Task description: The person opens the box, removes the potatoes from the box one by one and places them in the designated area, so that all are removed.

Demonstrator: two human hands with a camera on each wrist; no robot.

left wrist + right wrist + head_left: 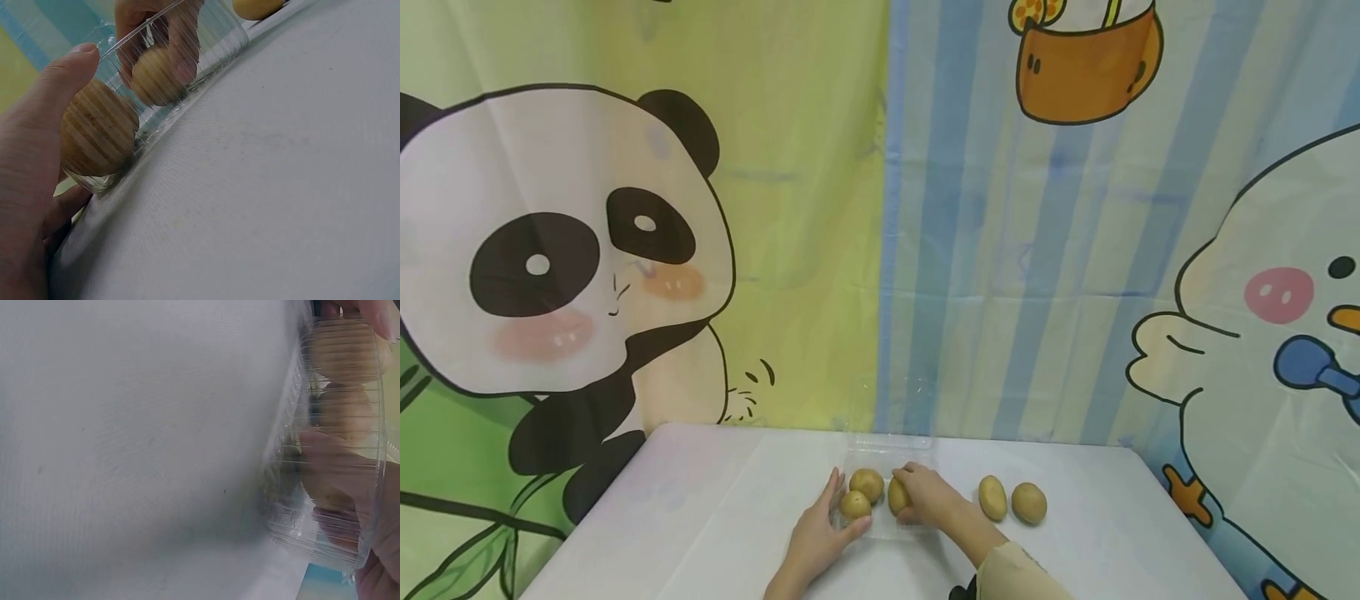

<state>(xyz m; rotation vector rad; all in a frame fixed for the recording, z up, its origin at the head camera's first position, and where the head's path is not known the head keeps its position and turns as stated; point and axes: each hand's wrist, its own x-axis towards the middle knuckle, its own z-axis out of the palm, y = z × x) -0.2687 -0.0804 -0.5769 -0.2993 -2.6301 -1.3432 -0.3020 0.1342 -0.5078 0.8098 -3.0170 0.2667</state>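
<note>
A clear plastic box [891,532] with its lid raised at the back stands on the white table. Around the box's left side my left hand [816,533] is spread, thumb along the near wall, holding it. Two potatoes lie in the left half: a rear one [867,482] and a front one [854,505]. Inside the right half, my right hand [934,497] grips another potato [897,497] from above. Through the ribbed wall, the left wrist view shows this gripped potato [155,78] low in the box, thumb and fingers around it.
To the right of the box, an oval potato [992,497] and a rounder potato [1029,503] lie on the table [1097,533]. Behind the table hangs a curtain [820,250] printed with a panda and a white bird.
</note>
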